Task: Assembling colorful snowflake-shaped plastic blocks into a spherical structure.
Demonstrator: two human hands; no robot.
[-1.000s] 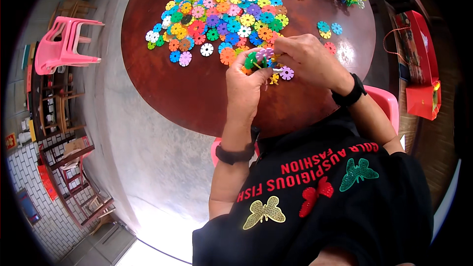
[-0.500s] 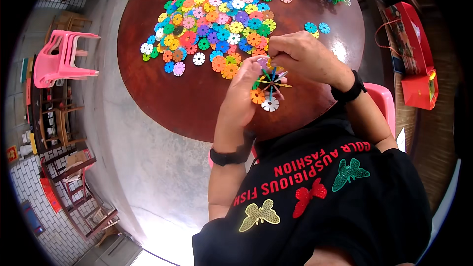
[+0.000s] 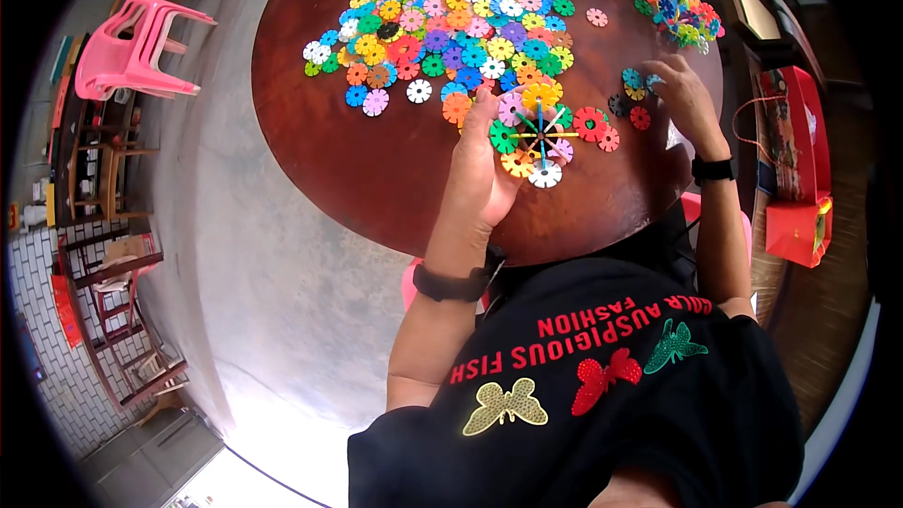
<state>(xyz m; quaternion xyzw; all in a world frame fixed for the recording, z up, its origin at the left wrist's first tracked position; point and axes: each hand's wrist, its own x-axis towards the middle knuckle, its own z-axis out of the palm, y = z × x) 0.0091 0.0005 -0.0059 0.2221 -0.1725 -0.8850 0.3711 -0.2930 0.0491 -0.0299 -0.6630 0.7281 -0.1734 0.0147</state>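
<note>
My left hand is closed on a wheel-shaped build of plastic snowflake discs. Slotted discs stand on edge like spokes at its middle, and yellow, pink, green, orange and white ones form its rim. My right hand is over the table's right side, fingers bent and apart, at a few loose blue discs. Its fingertips partly cover one of them, and I cannot tell whether they touch it. A red disc appears beside the build; whether it is joined to it is unclear.
A wide heap of coloured discs covers the far middle of the round brown table. Built disc pieces stand at the far right. A red bag is right of the table, and stacked pink chairs stand at the left.
My right hand has left the build and moved right to the loose blue discs. The left hand still holds the build. The whole view has shifted, showing more of the table's right side.
</note>
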